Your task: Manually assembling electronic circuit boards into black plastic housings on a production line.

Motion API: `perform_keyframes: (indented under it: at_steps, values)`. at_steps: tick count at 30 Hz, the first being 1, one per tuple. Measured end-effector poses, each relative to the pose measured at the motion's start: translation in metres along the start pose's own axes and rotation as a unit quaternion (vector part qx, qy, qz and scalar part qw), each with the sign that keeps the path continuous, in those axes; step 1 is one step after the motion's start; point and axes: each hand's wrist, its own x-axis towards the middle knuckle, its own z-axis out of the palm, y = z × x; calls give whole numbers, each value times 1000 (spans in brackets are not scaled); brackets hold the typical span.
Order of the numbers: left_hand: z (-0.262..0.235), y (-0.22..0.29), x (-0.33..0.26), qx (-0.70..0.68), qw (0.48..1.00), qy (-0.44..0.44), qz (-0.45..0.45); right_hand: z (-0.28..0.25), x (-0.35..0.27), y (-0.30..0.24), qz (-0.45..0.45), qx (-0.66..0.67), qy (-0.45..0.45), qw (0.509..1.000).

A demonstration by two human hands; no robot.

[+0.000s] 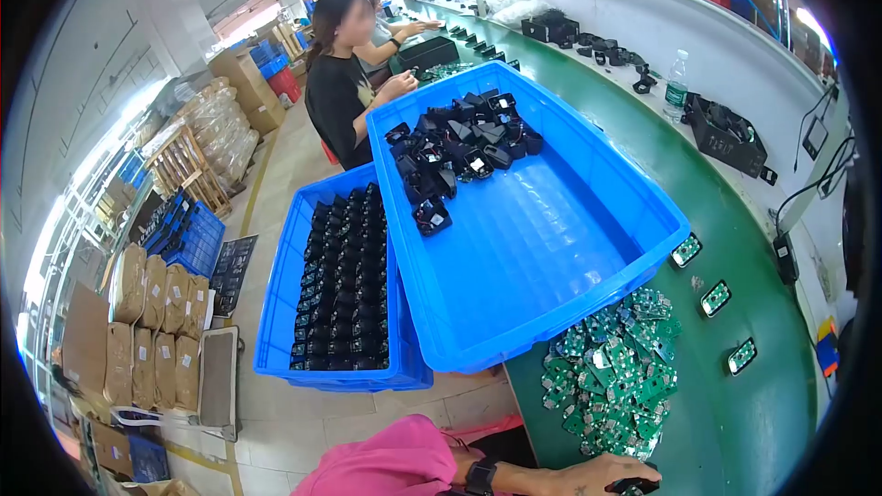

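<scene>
The black-cased piece (636, 485), with green board showing, is at the near right by the bench (707, 422); the left hand (597, 475) has its grip clamped on it from above, apparently to steady it. The right hand is out of view.

From the left, brown sacks (129, 285) stand in tiers, their white labels too small to read. Next, a blue tub (344, 380) holds black units (342, 285) in tight rows, probably so they support one another. A second tub (533, 248) sits slantwise over the bench's edge, likely for easy reach, its support partly hidden; loose black housings (450, 152) pile toward its far end. Green circuit boards (611, 372) heap just beyond the hand, which would keep reaches short. On the far ledge, a clear bottle (677, 83) wears a printed green label. Right of the heap, three board-bearing pieces (716, 298) lie spaced in a line, perhaps to stay separate. Far right, a black bin (735, 145) has markings on its side.
</scene>
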Motion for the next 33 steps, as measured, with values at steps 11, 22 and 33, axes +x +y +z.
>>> perform_keyframes:
  at_steps: [11,22,33]
  values:
    - [-11,-19,4,-4,994,94,-55,11,19,-36,-61,103,-67,991]
    - [20,-35,7,72,989,116,51,6,11,13,-58,33,-15,998]
    - [9,-39,-1,-13,995,98,18,13,27,-19,-133,-36,-2,990]
